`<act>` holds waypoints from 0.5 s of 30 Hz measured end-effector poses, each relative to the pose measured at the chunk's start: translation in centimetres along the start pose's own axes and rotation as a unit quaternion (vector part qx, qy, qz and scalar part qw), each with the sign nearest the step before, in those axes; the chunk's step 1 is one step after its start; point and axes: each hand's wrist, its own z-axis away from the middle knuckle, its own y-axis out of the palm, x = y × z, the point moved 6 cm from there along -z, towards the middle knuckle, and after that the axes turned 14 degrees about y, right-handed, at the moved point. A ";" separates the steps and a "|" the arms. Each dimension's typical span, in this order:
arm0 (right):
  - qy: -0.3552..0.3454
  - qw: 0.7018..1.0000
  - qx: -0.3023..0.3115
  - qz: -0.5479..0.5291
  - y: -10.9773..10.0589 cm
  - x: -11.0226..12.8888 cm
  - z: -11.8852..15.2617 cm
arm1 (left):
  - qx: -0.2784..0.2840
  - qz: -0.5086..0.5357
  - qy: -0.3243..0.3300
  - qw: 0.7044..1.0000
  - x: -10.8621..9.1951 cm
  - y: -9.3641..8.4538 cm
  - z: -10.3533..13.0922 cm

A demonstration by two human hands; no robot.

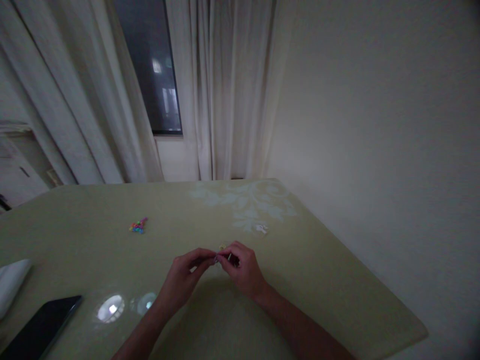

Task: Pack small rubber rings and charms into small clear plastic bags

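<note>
Near the middle of the table, my left hand and my right hand meet at their fingertips. Both are pinched on a tiny item between them, too small and dim to make out. Just behind the fingertips lies a small yellowish thing. A little pile of brightly coloured small pieces rests farther back to the left. Some small white pieces lie beyond my right hand.
The pale green table has a white leaf pattern at its back. A dark flat device and a white object lie at the left. A wall borders the right edge; curtains hang behind.
</note>
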 end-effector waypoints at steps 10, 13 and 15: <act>-0.003 1.000 -0.011 0.001 0.0 0.2 0.2 | -0.011 0.063 0.001 0.998 0.3 0.2 0.0; -0.002 1.000 -0.013 0.002 -0.1 0.3 0.2 | -0.011 0.082 0.006 0.997 0.3 0.2 0.0; -0.002 1.000 -0.014 0.005 -0.1 0.3 0.2 | -0.010 0.086 0.010 0.996 0.2 0.3 0.0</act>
